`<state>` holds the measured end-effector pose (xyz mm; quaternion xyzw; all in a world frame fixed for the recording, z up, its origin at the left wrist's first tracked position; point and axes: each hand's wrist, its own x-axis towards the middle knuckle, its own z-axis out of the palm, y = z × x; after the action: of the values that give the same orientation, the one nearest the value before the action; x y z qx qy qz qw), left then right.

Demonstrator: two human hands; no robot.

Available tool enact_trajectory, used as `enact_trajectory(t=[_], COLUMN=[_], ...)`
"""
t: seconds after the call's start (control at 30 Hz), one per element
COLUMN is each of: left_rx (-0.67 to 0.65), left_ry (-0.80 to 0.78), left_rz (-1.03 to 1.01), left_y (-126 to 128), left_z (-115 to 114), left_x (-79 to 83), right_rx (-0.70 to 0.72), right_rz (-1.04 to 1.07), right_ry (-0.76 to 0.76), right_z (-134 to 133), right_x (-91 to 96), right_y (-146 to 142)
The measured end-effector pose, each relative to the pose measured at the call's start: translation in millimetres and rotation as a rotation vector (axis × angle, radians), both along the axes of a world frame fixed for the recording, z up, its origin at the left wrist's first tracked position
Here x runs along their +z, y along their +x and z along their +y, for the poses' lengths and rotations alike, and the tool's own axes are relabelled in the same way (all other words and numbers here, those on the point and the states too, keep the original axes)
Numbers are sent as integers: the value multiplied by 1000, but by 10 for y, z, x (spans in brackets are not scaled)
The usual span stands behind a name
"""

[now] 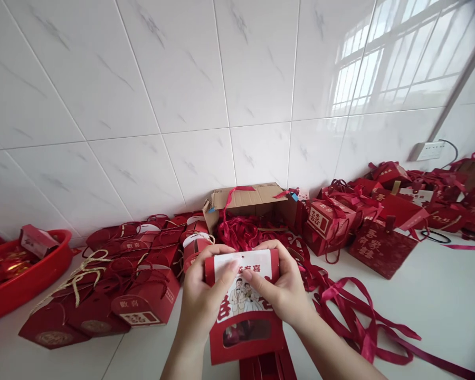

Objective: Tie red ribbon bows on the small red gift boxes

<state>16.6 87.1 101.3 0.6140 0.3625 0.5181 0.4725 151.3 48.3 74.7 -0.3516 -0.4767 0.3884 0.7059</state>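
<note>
Between my two hands is a red gift box point(245, 335) with a white flap that shows a cartoon couple and red characters. A dark window on its front lets some contents show, too dim to name. My left hand point(209, 285) grips the box's left side, thumb lying on the white flap. On the right side my right hand point(283, 282) holds it the same way, its thumb near the other one. Below the held box, another red box point(261, 367) is partly visible at the bottom edge. Just behind my fingers lie bundled dark red ribbons point(241, 232).
An open cardboard carton point(245, 198) with ribbons stands against the tiled wall. Rows of red boxes point(146, 295) sit left, beside a red basin point(59, 258). More boxes point(383, 245) pile up right, near a power strip point(427, 151). Loose ribbon point(370, 316) trails across the right.
</note>
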Motion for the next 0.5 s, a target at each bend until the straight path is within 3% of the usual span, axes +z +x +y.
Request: enact_trajectory(t=[0.13, 0.27, 0.4, 0.5], left_rx=[-178, -169, 3, 330], left_ry=[-47, 59, -24, -35], left_rz=[45, 35, -90, -260], left_y=[-37, -96, -234, -428], left_z=[69, 93, 128, 216], left_x=[0, 35, 78, 89], right_rx=[-88, -90, -125, -306], right_rz=[-88, -220, -472, -517], right_ry=[98, 189, 278, 176], right_z=[-3, 0, 85, 245], right_x=[-67, -95, -49, -81], right_y=[9, -8, 149, 519])
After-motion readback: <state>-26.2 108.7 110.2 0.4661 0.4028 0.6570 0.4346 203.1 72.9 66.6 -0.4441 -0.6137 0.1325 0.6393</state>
